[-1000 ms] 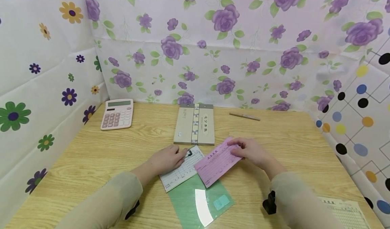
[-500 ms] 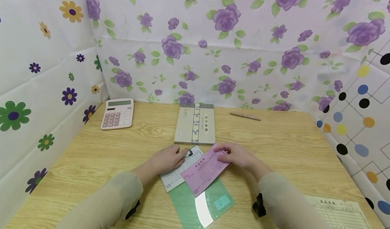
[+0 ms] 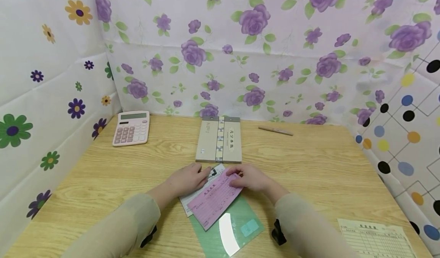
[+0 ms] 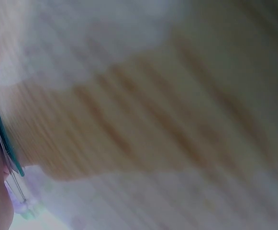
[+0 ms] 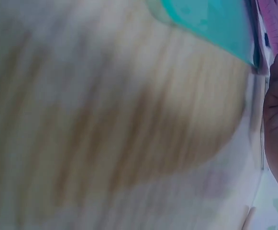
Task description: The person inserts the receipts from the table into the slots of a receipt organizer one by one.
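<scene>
My right hand (image 3: pixel 251 179) pinches a pink printed form (image 3: pixel 214 200) by its upper right end, thumb on top. The form slants over a white gridded form (image 3: pixel 185 206), covering most of it. Both overlap a translucent green clipboard (image 3: pixel 230 231). My left hand (image 3: pixel 183 179) grips the clipboard's top at its wire clip (image 3: pixel 214 172), which has black ends. In the left wrist view, the board edge (image 4: pixel 7 143) and clip wires show beside the hand. The right wrist view shows the pink form (image 5: pixel 275 24) at the fingertips.
A beige ledger box (image 3: pixel 207 143) lies behind the hands. A pink calculator (image 3: pixel 131 128) stands at the back left and a brown pen (image 3: pixel 275 131) at the back right. A cream form (image 3: pixel 374 239) lies front right. Patterned cloths (image 3: pixel 223 55) enclose the wooden table (image 3: pixel 309 151).
My right hand has moved left with the pink form, sliding it across the white form toward my left hand. My left hand has stayed at the clip.
</scene>
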`<state>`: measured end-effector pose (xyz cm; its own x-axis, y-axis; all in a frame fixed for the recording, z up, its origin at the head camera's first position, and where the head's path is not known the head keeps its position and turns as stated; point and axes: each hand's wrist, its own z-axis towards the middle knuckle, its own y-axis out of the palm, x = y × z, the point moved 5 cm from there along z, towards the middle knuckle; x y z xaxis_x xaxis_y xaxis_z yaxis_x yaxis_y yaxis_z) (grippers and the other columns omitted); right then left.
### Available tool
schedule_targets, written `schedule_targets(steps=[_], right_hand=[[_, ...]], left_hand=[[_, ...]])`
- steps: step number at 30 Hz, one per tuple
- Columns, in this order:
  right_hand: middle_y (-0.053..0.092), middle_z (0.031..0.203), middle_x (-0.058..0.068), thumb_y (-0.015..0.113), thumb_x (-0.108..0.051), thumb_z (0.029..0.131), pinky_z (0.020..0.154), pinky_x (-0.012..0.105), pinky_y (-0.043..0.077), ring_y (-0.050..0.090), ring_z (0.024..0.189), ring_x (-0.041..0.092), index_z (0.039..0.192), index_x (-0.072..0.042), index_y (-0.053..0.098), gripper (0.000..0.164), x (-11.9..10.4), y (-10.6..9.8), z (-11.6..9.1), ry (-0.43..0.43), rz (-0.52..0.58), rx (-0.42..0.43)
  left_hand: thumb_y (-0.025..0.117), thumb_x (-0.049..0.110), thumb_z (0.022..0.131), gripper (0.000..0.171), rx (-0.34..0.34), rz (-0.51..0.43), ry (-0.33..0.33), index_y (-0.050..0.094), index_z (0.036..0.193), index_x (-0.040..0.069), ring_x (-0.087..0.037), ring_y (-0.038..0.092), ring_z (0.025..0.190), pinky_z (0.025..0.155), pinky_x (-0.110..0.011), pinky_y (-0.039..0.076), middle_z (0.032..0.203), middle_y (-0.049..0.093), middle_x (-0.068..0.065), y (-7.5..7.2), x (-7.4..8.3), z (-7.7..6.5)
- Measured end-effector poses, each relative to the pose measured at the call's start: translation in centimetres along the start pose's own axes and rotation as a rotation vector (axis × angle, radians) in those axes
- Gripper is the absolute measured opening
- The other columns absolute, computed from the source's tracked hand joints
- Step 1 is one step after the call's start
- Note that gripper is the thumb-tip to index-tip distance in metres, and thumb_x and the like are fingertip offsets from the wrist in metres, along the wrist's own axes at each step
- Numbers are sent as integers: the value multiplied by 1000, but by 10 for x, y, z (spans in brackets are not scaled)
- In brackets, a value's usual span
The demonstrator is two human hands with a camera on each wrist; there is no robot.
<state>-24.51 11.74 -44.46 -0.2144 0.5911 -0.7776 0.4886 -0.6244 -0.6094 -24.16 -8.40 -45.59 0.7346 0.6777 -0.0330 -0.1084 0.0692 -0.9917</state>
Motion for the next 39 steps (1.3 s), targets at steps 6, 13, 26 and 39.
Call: schedule_targets(steps=[6, 13, 26, 39], right_hand=[[60, 116, -1, 69, -23, 85, 92, 37, 41, 53, 104, 15, 115, -15, 64, 32, -4, 8, 3, -28, -26, 2], [60, 113, 2, 73, -28, 81, 95, 39, 40, 52, 107, 18, 116, -9, 63, 42, -7, 15, 6, -36, -102, 32], [58, 108, 2, 73, -27, 82, 92, 37, 42, 52, 100, 17, 118, -9, 61, 42, -12, 24, 8, -25, -222, 46], [62, 101, 5, 72, -31, 82, 83, 38, 45, 56, 92, 20, 117, -9, 61, 43, -15, 29, 15, -53, -282, 132]], left_hand=[[47, 32, 97, 46, -57, -16, -42, 45, 140, 14, -12, 41, 68, 55, -26, 39, 88, 46, -3, 0, -1, 2], [47, 30, 97, 49, -127, -55, -66, 40, 142, 11, -13, 44, 70, 57, -27, 41, 89, 48, -4, -4, 0, 7], [48, 26, 97, 49, -201, -142, -69, 40, 142, 9, -10, 44, 69, 57, -25, 41, 88, 48, -1, -7, -2, 8], [48, 23, 97, 44, -102, -83, 37, 47, 136, 2, -11, 42, 66, 56, -24, 41, 82, 46, -2, -11, 0, 7]])
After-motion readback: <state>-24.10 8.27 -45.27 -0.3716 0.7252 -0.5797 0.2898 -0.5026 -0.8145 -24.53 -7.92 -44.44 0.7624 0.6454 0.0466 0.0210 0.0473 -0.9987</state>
